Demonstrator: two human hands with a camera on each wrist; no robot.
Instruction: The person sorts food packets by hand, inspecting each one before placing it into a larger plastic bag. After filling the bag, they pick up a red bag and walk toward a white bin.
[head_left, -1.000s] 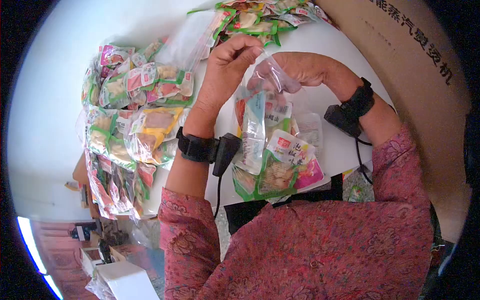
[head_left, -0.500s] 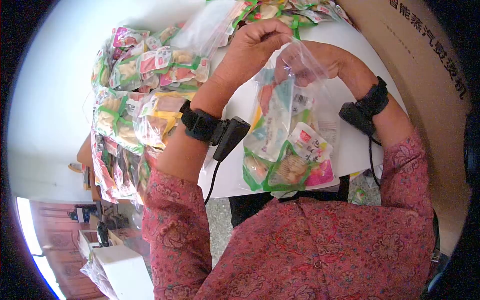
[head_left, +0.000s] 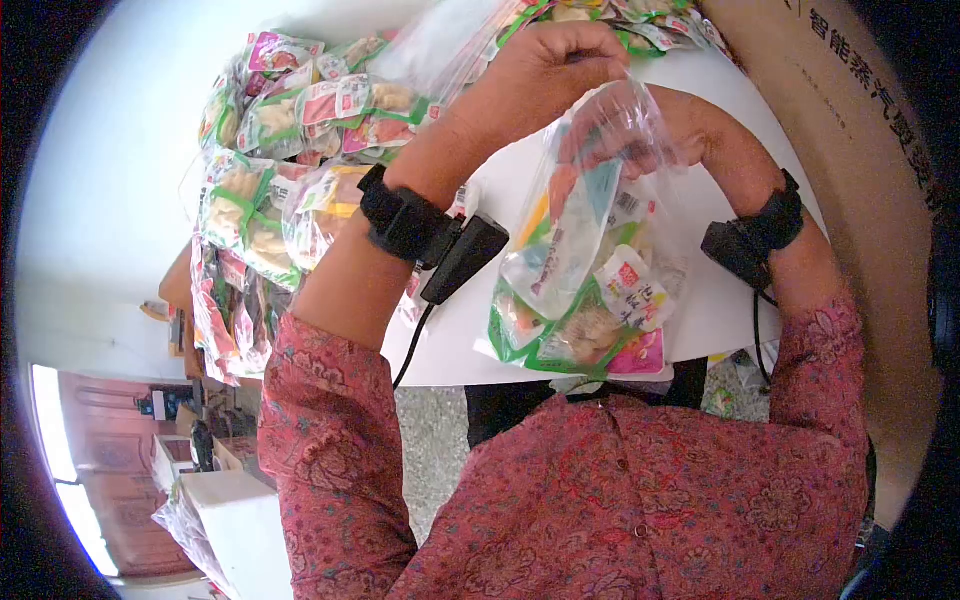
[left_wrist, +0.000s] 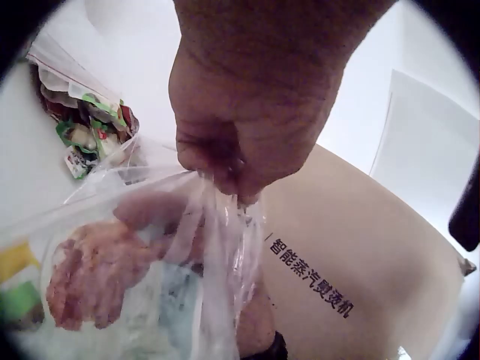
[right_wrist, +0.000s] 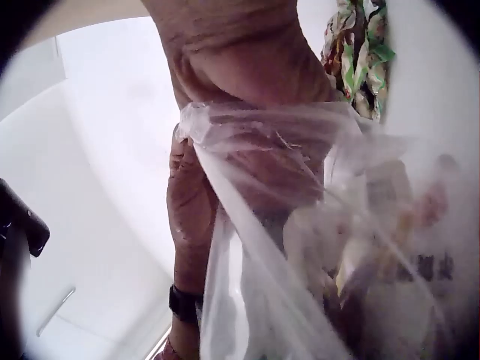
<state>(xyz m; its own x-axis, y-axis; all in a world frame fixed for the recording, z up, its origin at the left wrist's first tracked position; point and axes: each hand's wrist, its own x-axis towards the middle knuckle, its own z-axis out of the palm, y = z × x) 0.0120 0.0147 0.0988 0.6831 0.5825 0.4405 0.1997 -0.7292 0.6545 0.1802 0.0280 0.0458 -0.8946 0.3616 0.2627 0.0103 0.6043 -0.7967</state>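
In the head view my left hand pinches the top edge of a clear plastic bag, and its gathered film hangs from the fingertips in the left wrist view. My right hand shows through the film at the bag's mouth, its fingers stretched toward the packets. Inside lie several snack packets: a green-edged packet with a see-through window, a white label with characters, and a pink corner at the bottom. In the right wrist view, film covers most of the right hand.
Filled bags of snack packets are heaped on the left of the white table. Behind the hands lie more loose packets and a flat clear bag. A large cardboard box stands along the right side.
The left hand has moved up and right in the head view, still pinching the bag's edge. The bag's film is drawn higher and straighter over the packets; the right hand stays at its mouth.
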